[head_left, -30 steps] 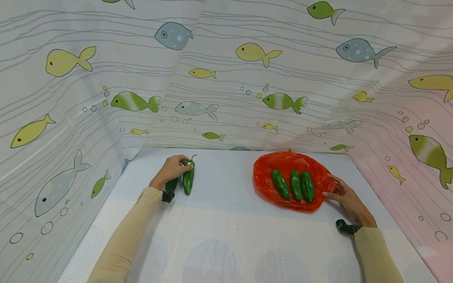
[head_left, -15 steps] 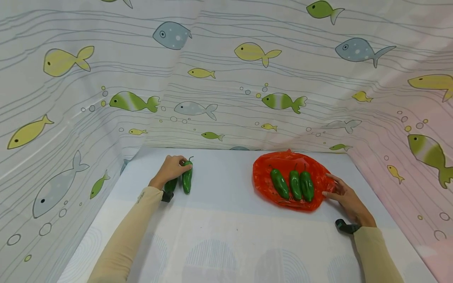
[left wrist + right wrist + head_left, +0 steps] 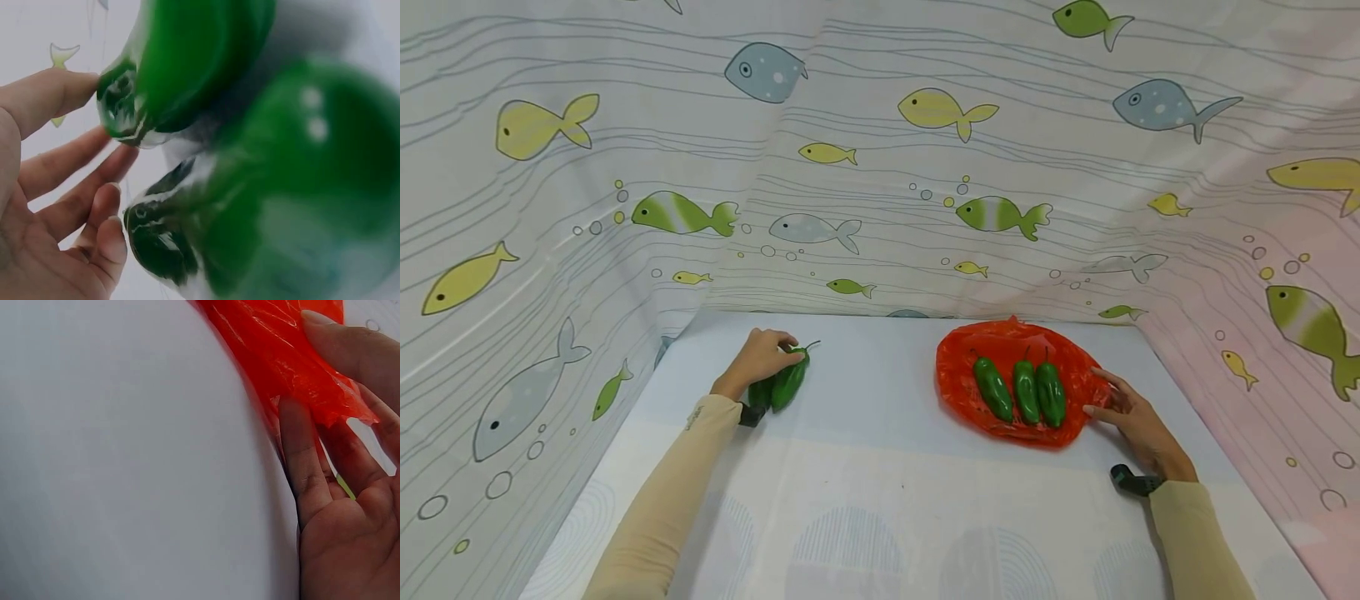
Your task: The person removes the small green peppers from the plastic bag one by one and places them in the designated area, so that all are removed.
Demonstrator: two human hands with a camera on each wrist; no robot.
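Pinching one green pepper (image 3: 792,383) near its stem end, left hand (image 3: 760,358) leaves most of its body exposed; a second pepper (image 3: 760,394) lies just beside it. Right hand (image 3: 1138,429) holds the red plastic bag (image 3: 955,360) by its right edge, thumb above, fingers beneath, presumably steadying it under three peppers (image 3: 1027,393). White tabletop (image 3: 872,400) stretches widely between both groups; fish-print sheet (image 3: 880,250) borders the back edge.

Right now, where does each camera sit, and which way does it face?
Head: worn on the head, facing forward and down at the white table; both sleeves, the left grip and the right grip show.
Left wrist: worn there, facing two green peppers up close; only the left grip shows.
Right wrist: worn there, facing the red bag; only the right grip shows.
Shared: head and left wrist both show those peppers.
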